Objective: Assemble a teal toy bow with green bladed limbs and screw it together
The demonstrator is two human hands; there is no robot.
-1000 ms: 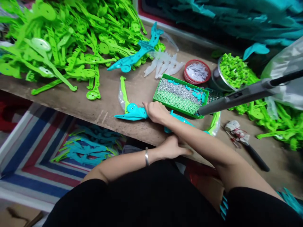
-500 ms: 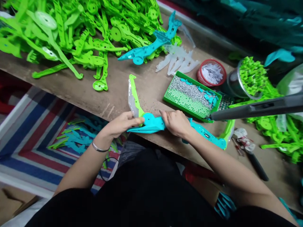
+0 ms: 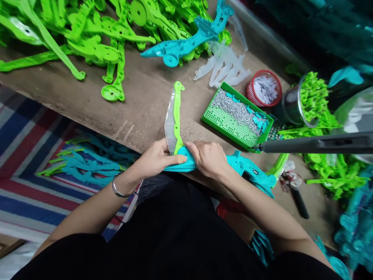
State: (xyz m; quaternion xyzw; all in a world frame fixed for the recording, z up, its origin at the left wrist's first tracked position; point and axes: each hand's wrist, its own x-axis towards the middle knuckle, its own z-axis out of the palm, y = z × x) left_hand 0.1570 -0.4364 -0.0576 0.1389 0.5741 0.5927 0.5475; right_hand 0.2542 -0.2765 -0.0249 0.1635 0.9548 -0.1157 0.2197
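Teal piece (image 3: 237, 163) gripped two-handed at the surface's (image 3: 142, 105) near edge
Left hand (image 3: 157, 158) clasps its nine-o'clock end; right hand (image 3: 212, 158) its middle, likely for steadiness; green tray (image 3: 226, 134) at one o'clock, handily close

Red perforated basket (image 3: 254, 99) holds white pieces (image 3: 264, 87); metal pot (image 3: 291, 104) beside it contains green pieces (image 3: 313, 95). Black-handled tool (image 3: 300, 204) lies on the workbench (image 3: 140, 120). Striped sheeting (image 3: 32, 151) shows below.
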